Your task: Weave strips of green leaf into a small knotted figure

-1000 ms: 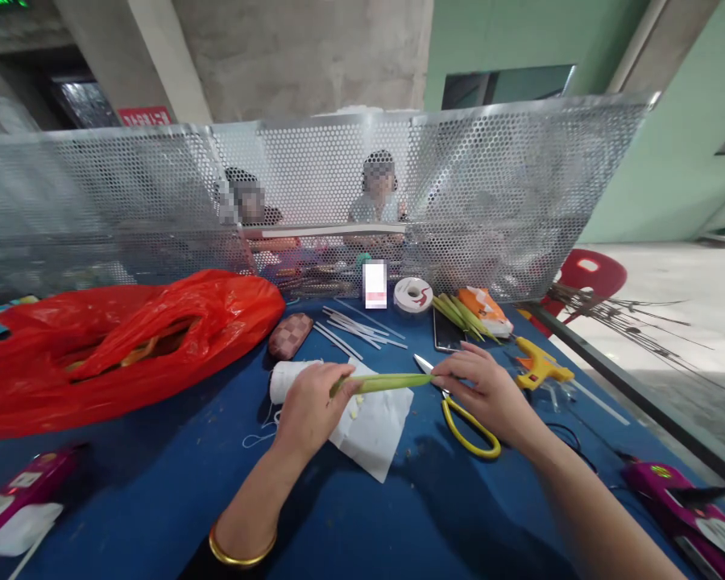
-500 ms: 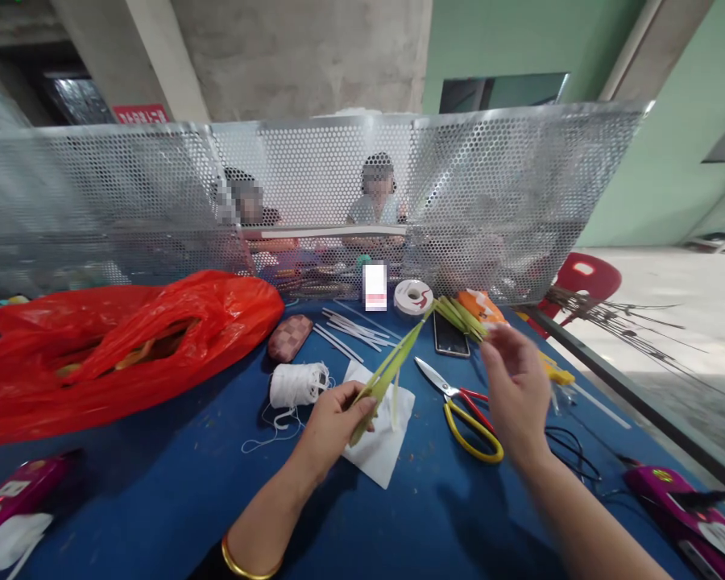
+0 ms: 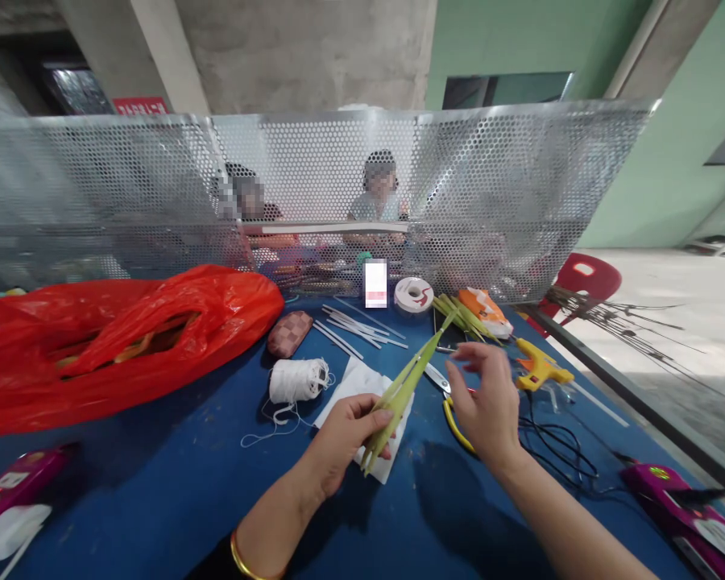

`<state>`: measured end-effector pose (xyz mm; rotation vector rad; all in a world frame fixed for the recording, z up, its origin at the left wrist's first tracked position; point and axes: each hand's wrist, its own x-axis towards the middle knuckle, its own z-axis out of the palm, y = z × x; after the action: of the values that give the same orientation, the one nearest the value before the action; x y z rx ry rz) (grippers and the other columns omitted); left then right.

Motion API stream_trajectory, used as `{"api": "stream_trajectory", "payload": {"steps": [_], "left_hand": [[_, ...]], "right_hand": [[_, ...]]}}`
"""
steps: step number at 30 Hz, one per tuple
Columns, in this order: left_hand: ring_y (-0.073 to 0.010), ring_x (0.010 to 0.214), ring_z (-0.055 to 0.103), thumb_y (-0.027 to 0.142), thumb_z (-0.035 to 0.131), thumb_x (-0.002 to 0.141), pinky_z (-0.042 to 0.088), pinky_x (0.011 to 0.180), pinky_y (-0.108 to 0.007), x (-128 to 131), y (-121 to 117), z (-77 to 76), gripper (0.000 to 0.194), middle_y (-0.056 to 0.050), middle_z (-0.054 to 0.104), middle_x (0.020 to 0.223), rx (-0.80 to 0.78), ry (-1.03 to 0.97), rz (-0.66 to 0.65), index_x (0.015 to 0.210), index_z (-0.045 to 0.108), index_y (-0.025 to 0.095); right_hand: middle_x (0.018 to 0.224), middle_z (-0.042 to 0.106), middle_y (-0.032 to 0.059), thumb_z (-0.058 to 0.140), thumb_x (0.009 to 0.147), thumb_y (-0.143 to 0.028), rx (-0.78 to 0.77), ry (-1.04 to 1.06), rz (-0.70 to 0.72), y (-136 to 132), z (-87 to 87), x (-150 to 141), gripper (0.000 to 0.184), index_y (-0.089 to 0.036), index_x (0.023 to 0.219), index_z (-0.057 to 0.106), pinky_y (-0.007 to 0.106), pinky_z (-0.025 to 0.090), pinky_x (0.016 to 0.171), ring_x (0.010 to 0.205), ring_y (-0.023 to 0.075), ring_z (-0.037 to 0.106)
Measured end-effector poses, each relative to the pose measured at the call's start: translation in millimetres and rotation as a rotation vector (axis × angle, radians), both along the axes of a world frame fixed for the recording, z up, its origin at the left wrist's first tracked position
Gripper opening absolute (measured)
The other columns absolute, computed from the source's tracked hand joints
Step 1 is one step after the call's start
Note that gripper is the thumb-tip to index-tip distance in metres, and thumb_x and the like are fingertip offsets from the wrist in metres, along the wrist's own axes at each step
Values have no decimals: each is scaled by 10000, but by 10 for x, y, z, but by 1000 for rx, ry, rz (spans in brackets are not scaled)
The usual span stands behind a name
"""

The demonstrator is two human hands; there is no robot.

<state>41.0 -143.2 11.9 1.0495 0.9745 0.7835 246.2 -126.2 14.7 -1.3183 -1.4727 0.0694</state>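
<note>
In the middle of the head view, my left hand is closed on a long, pale-green folded leaf bundle. The bundle tapers to a thin tip pointing away and to the right. Beneath it lies a crumpled white tissue on the blue table. My right hand hovers right of the bundle, fingers loosely bent and apart, with nothing visible in them. Behind that hand, scissors with yellow and red handles are partly hidden. More green leaf strips lie past the bundle's tip, over a mostly covered phone.
White string spool, checkered pouch, white sticks and ribbon roll sit left and ahead. A yellow glue gun with black cable lies right. A red plastic bag fills the left; a perforated metal screen stands behind, people beyond.
My right hand has moved left, closer to the leaf bundle, uncovering the glue gun and covering part of the scissors. My left hand has shifted slightly right and down with the bundle.
</note>
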Motion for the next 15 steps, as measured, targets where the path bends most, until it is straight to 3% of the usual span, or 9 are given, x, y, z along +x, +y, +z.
{"api": "stream_trajectory", "payload": {"steps": [1,3,4,6,8,10,12,13,15], "left_hand": [[-86,462,566,401,714,726,403,497,-200,-16,1,8,288,18,615,625,-8,11,0,730,598,138],[-83,443,558,405,740,704,398,473,-196,-54,2,43,306,10,621,631,-33,37,-49,746,615,129],[-85,438,557,425,740,705,400,467,-199,-78,5,69,329,-3,632,645,-45,34,-94,770,631,123],[-107,466,587,525,686,738,426,478,-217,-139,31,128,433,-52,672,726,-60,-35,-154,854,662,109],[-154,557,642,656,549,779,462,513,-248,-210,92,169,591,-112,697,850,-73,-169,-59,949,667,103],[-150,590,634,684,517,771,455,506,-235,-268,171,166,611,-95,681,809,-69,-250,273,917,658,108],[-94,543,567,582,599,764,430,498,-193,-282,229,114,456,-10,611,675,11,-208,634,835,637,133],[-74,511,526,508,653,745,408,484,-179,-266,237,78,374,20,576,633,43,-140,691,810,629,140],[-54,450,455,398,717,705,342,438,-167,-190,203,3,279,52,524,563,47,2,528,762,622,141]], "right_hand": [[1173,611,166,541,892,-266,88,-170,-41,7,4,32,281,-183,1149,616,495,446,954,1123,317,566],[1272,591,124,518,887,-157,162,-485,28,42,12,112,308,-243,1157,640,531,315,1076,1261,316,479],[1230,631,95,499,891,-121,145,-603,107,69,13,156,324,-268,1133,656,530,277,1101,1247,296,502],[1043,718,67,489,893,-114,48,-708,231,128,4,240,302,-265,1068,683,485,344,1061,1073,257,626],[893,747,61,491,898,-168,-109,-605,238,175,-15,294,245,-233,1020,692,395,483,880,854,228,689],[807,746,49,481,906,-247,-292,-353,232,195,-34,292,213,-217,935,689,316,512,670,692,201,689],[729,726,28,483,902,-334,-455,-65,317,186,-49,224,236,-208,820,664,279,489,568,585,174,664],[697,712,22,499,888,-378,-519,73,377,173,-56,168,258,-201,771,646,270,482,543,542,161,646],[663,685,15,550,837,-449,-625,329,453,132,-73,29,290,-187,740,627,257,463,486,462,133,594]]}}
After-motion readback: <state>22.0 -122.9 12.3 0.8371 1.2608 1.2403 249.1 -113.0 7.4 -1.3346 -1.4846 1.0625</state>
